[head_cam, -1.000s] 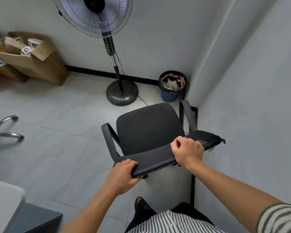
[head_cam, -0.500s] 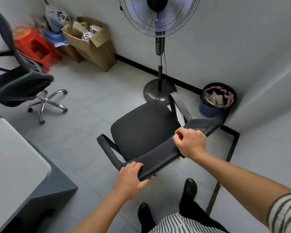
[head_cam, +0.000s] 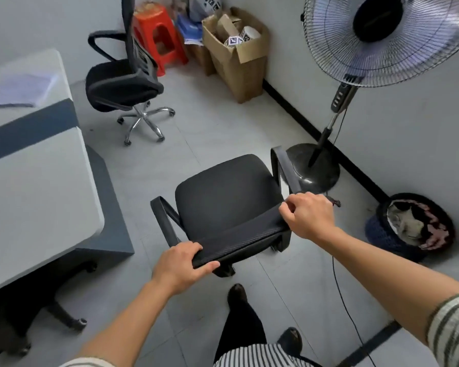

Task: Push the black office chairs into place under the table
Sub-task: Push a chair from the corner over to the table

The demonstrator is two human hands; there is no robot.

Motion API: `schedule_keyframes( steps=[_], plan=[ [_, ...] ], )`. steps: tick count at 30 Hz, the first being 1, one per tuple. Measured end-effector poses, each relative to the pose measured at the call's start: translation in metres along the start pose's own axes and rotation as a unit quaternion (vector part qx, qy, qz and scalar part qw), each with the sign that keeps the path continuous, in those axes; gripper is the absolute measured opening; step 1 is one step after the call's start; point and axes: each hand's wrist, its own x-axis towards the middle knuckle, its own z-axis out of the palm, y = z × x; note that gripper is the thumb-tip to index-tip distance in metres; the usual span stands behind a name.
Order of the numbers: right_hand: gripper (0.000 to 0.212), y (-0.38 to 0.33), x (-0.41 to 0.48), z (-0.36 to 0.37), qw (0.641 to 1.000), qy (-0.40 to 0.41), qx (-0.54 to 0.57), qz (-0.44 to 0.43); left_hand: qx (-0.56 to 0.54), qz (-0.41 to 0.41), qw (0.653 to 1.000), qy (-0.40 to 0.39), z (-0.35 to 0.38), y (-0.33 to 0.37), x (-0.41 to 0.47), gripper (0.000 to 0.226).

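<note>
Behind the near chair [head_cam: 228,197], person stands w/ both hands on top edge of its backrest: left hand [head_cam: 179,266] clamped round the left end, right hand [head_cam: 309,217] closed over the right end. Chair sits out on open floor, between the table [head_cam: 35,181] on the left and the fan [head_cam: 382,38] w/ its round base on the right; seat faces away from the person, not toward the table. So chair no. 1 is gripped but nowhere near tucked — well apart from the table edge, needs turning left and rolling in.

Second black chair [head_cam: 122,80] is further off, near the table's far end, just beside the red stool [head_cam: 159,35] and cardboard box [head_cam: 236,54]. Nobody touching it; looks not under the table either, though angle makes that hard to call.

Bin [head_cam: 411,226] sits by the wall on the right, fan cable [head_cam: 339,287] trails on floor near the feet — poss. snag for castors.

Progress, my read: early. Zero chairs placed, two to go.
</note>
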Motion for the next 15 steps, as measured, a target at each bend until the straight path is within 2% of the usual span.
schedule_keyframes(
  steps=[15],
  plan=[
    [0.044, -0.086, 0.205, 0.019, 0.994, -0.026, -0.042, -0.099, 0.044, -0.064, 0.996, 0.049, -0.094, -0.11, 0.157, 0.097]
  ],
)
